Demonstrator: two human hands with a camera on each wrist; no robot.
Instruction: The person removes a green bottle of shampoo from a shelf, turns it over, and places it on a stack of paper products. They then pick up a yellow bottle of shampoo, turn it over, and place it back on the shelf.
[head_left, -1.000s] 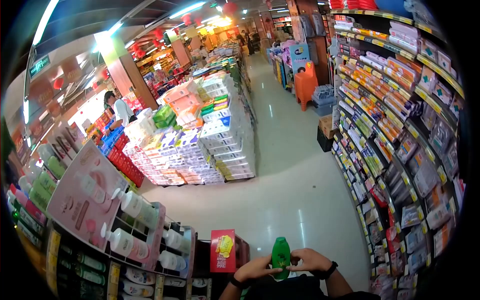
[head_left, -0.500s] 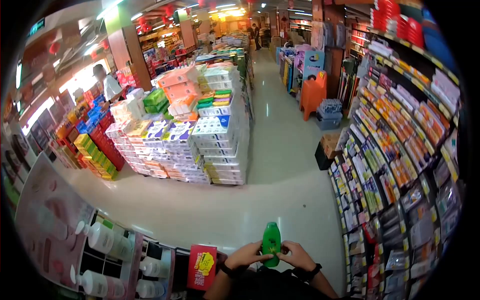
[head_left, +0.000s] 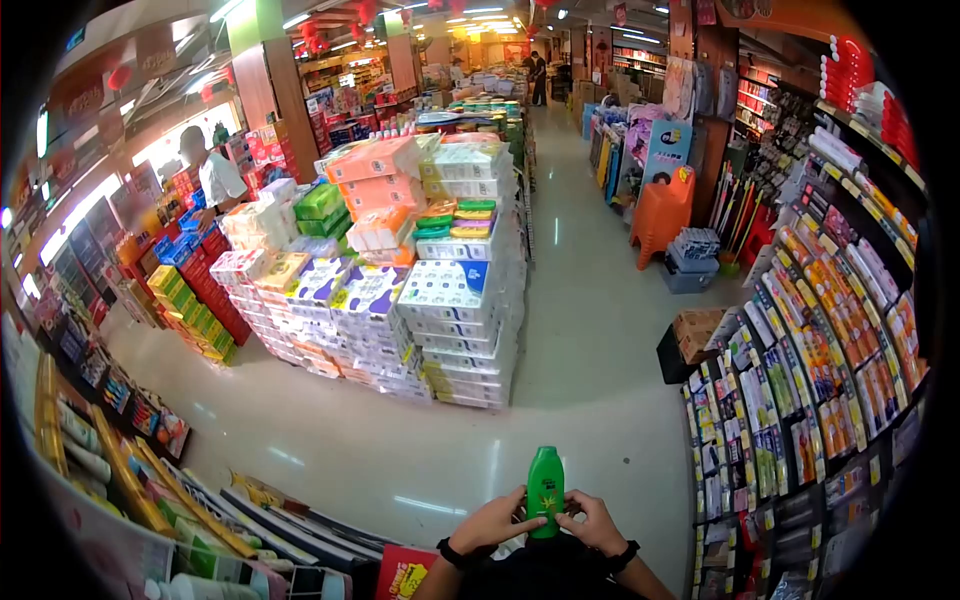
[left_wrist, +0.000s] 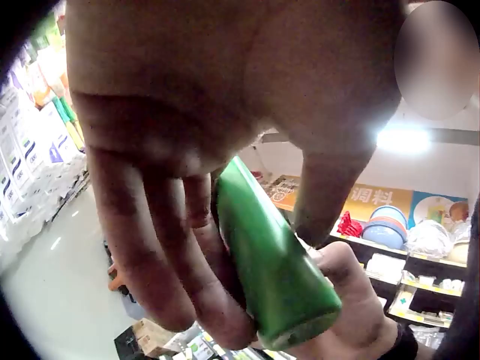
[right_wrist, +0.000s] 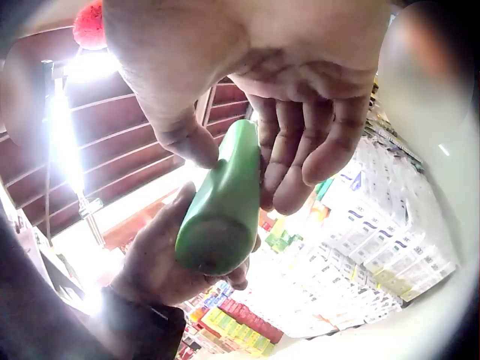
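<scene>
A green plastic bottle (head_left: 545, 492) with a printed label stands upright in front of the body at the bottom of the head view. My left hand (head_left: 497, 522) grips its left side, thumb across the front and fingers behind. From the other side my right hand (head_left: 593, 522) pinches it, its thumb tip low on the label. In the left wrist view, the base end of the bottle (left_wrist: 281, 277) tips toward the camera between thumb and fingers. The right wrist view shows the bottle (right_wrist: 221, 202) from its underside, with both hands around it.
Beyond the hands rises a large stack of tissue packs (head_left: 450, 300). A shelf of packaged goods (head_left: 820, 330) lines the right side, and a shelf (head_left: 190, 510) curves along the lower left. A red box (head_left: 405, 575) lies near the left forearm. Orange stools (head_left: 662, 215) stand farther off.
The head view has shifted, so the white pump bottles and the red box have slid toward the lower left edge. Both hands keep their hold on the green bottle throughout.
</scene>
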